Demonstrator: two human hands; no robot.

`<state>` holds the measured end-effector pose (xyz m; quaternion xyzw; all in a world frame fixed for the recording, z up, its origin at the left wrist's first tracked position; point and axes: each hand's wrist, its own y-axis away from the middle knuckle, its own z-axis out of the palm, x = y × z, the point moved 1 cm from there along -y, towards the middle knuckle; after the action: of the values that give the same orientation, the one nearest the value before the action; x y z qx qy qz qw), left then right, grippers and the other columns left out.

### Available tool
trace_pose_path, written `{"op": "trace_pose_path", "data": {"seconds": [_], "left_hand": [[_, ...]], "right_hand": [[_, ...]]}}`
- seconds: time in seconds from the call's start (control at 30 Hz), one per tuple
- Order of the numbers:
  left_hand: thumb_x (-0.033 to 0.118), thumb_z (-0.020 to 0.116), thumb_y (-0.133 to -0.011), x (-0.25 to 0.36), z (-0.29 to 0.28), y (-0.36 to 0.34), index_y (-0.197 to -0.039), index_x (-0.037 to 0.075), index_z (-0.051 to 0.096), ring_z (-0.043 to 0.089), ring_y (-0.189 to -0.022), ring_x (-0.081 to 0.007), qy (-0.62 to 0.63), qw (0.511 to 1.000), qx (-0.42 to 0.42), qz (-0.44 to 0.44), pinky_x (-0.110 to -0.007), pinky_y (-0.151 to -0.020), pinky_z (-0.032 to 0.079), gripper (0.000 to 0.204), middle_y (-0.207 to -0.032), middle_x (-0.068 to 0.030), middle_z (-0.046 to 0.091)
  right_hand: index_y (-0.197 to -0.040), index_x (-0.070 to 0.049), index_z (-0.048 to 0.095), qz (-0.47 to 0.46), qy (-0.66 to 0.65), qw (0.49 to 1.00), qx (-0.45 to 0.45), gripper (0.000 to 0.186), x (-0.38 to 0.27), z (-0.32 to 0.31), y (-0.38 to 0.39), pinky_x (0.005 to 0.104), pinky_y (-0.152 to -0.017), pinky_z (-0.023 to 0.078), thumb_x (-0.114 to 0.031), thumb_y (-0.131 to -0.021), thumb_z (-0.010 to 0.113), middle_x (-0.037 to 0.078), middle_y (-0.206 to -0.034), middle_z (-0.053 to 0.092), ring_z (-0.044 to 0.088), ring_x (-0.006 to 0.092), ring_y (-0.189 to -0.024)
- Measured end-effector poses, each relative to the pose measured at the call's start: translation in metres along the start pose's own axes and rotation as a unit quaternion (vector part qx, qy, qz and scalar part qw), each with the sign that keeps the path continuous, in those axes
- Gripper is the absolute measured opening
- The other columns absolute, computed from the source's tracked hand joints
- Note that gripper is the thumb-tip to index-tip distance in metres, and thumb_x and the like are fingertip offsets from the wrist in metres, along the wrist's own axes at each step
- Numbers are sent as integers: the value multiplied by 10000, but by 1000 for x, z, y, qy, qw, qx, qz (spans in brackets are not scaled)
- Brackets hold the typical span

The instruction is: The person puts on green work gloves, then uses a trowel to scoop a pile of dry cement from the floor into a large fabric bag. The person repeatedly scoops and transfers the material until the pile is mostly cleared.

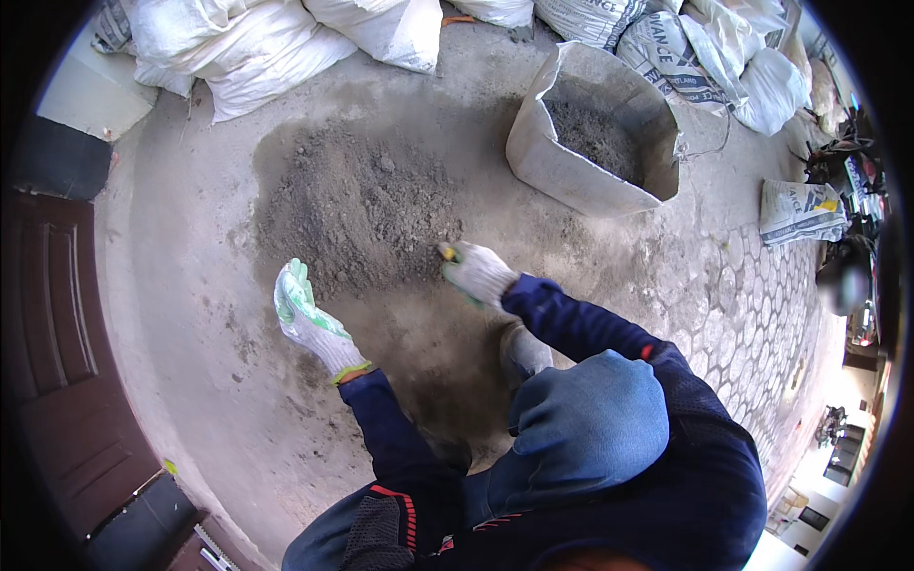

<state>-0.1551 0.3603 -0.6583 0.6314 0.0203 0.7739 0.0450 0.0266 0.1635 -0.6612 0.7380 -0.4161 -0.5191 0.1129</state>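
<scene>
A heap of loose grey soil (pixel 367 205) is spread on the concrete in front of me. My left hand (pixel 307 309), in a white knitted glove with a green coating, is held at the heap's near left edge. It is open, its fingers stretched out and nothing in it. At the near right edge of the heap, my right hand (pixel 479 274), gloved alike, is closed. A small yellow thing (pixel 447 253), perhaps the end of a handle, pokes out of its grip. The rest of that thing is hidden by the glove.
A cut-open whitish tub (pixel 562 176) with grey soil in it stands beyond the heap to the right. White sacks (pixel 276 67) line the far side, and another sack (pixel 800 211) lies at right on hexagonal paving (pixel 738 305). A brown door (pixel 57 314) is at left.
</scene>
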Motion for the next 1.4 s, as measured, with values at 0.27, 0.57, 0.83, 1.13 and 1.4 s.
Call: {"op": "trace_pose_path", "data": {"seconds": [0.27, 0.57, 0.83, 1.13, 1.4], "left_hand": [[221, 613, -1019, 10, -6, -3, -1332, -23, 639, 646, -1261, -326, 38, 999, -13, 28, -445, -1121, 447, 398, -1346, -191, 679], [195, 616, -1029, 7, 17, -4, -1301, -30, 661, 673, -1206, -308, 69, 997, -27, 20, -436, -1100, 485, 356, -1297, -200, 701], [207, 598, -1009, -1, 16, 0, -1339, -30, 632, 644, -1261, -328, 55, 997, -47, 8, -455, -1125, 446, 407, -1350, -189, 680], [232, 590, -1032, -4, 5, -8, -1326, -37, 638, 652, -1248, -328, 24, 998, -33, 42, -449, -1123, 446, 402, -1333, -191, 685], [91, 687, -1003, -54, 2, -9, -1336, -58, 619, 668, -1178, -261, 40, 998, 54, 12, -391, -1076, 523, 372, -1350, -195, 655]], "right_hand": [[-1041, -76, 635, 74, -151, 984, -63, 236, -39, -27, -14, 329, -488, 545, -305, -986, 626, 39, -762, 657, 657, 162, -574], [-1204, -33, 641, 25, -185, 980, -67, 315, -92, -159, 102, 235, -405, 496, -268, -995, 672, 1, -732, 658, 609, 93, -495], [-1425, -65, 571, 27, -101, 966, 236, 477, -57, -259, 196, 245, -435, 503, -259, -999, 662, 62, -822, 716, 659, 127, -549], [-1474, -117, 556, -18, 200, 803, 561, 546, 52, -215, 152, 378, -905, 565, -217, -961, 715, 149, -1162, 746, 732, 269, -1029], [-1539, -61, 474, 59, -228, 962, 140, 607, 40, -100, 170, 272, -463, 508, -159, -971, 667, 67, -863, 670, 607, 110, -554]]}}
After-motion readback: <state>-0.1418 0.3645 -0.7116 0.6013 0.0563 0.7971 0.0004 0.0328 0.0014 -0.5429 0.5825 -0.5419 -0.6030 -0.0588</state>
